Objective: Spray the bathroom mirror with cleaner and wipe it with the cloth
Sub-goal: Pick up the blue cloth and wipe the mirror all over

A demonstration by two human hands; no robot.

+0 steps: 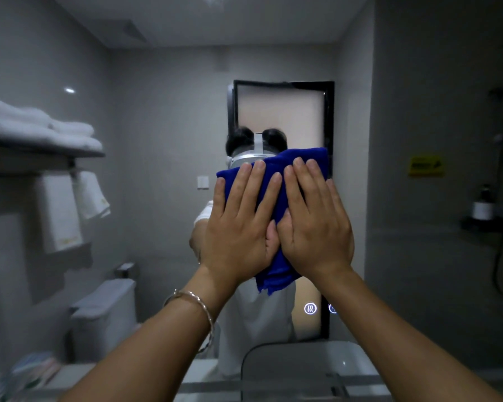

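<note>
Two hands, one blue cloth, one mirror, one bracelet

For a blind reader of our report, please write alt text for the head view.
The left hand and right hand press a blue cloth flat against the mirror, side by side. Also seen: a door, white towels on a shelf, a toilet.

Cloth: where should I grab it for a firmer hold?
Probably best to pinch the cloth by its bunched lower tail, from below, with the right hand. Elsewhere it lies flat on the mirror under that and the left hand; only the tail hangs free beneath them.
</note>
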